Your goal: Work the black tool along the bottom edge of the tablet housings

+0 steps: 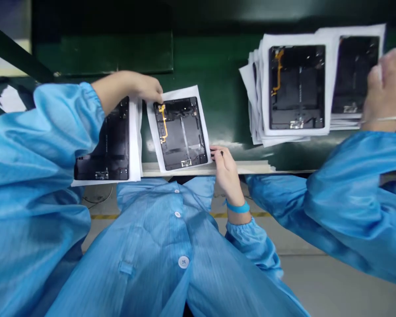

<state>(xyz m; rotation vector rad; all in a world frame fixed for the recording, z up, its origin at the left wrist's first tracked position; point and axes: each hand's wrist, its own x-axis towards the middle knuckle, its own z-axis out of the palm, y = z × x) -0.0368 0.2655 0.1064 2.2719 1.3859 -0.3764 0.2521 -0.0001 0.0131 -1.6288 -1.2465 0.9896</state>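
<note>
A black tablet back housing [174,136] with an orange flex cable [165,123] lies on a white sheet [155,132], turned slightly at the bench edge before me. My left hand [147,88] reaches over its upper left corner, fingers closed at the edge of housing and sheet; their tips are partly hidden. At the lower right corner, my right hand [226,167] has its fingertips against the sheet's edge. Between its thumb and fingers shows the black end of a small object, the rest hidden. Under my left forearm lies another black housing [102,154] on white sheets.
On the green bench [211,66], to the right, stands a stack of housings [297,88] between white sheets, with a second stack [354,75] beside it. A co-worker's hand [387,88] is over the second stack. A pale strip [254,167] runs along the front edge.
</note>
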